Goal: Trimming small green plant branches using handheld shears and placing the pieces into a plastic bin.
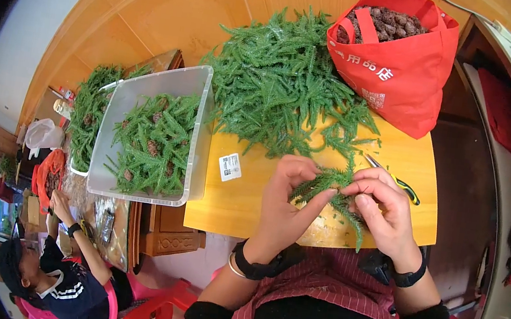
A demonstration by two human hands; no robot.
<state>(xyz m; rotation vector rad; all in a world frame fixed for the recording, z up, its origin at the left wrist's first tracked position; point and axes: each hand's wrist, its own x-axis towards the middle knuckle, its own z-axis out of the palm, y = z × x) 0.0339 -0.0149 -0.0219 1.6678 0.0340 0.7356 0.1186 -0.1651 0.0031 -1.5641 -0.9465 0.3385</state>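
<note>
Over the front of the yellow tabletop (222, 210), my left hand (285, 203) grips a green pine sprig (314, 184), its thumb and fingers closed round the stems. My right hand (385, 210) pinches at the sprig's middle from the other side; any small piece between those fingertips is hidden. Needled tips stick out above and below the hands. Just beyond my right hand lie pliers (406, 190) with yellow and black handles. A large heap of loose pine sprigs (273, 77) covers the far part of the table, with small green bits scattered near my hands.
At the back right stands a red bag (403, 82) full of brown pine cones (392, 25). A clear plastic bin (198, 138) to the left holds sprigs with cones. A white label (229, 167) lies beside it. Another person (55, 281) sits at the left table, near a red stool (159, 312).
</note>
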